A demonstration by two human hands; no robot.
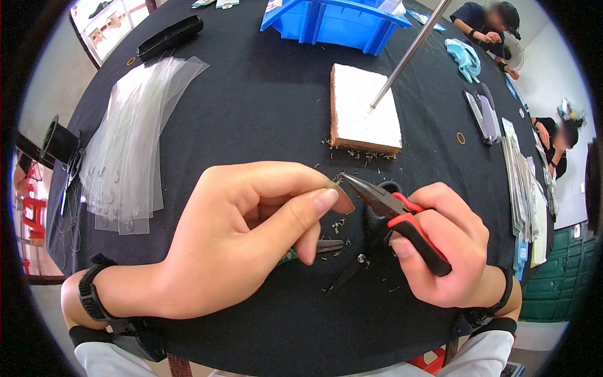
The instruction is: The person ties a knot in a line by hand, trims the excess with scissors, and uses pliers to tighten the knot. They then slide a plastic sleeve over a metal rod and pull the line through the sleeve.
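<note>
My left hand (235, 239) is closed in a pinch, thumb against forefinger, on a tiny greenish thread-like piece (339, 180). My right hand (449, 248) grips needle-nose pliers (377, 200) by their red and black handles. The plier tips point left and reach right to the small piece at my left fingertips. Beneath my left hand lies a second metal-jawed tool (330, 245), its green handle mostly covered. Black scissors (345, 275) lie under the pliers, partly hidden. Short greenish clippings (340, 224) are scattered between my hands.
Beyond my hands stands a white-topped block (355, 125) with a metal rod (408, 53) rising from it. Clear plastic sleeves (135, 138) and a black spool (59, 139) lie left. Behind is a blue bin (339, 28); right are a stapler (485, 116) and two people (487, 25).
</note>
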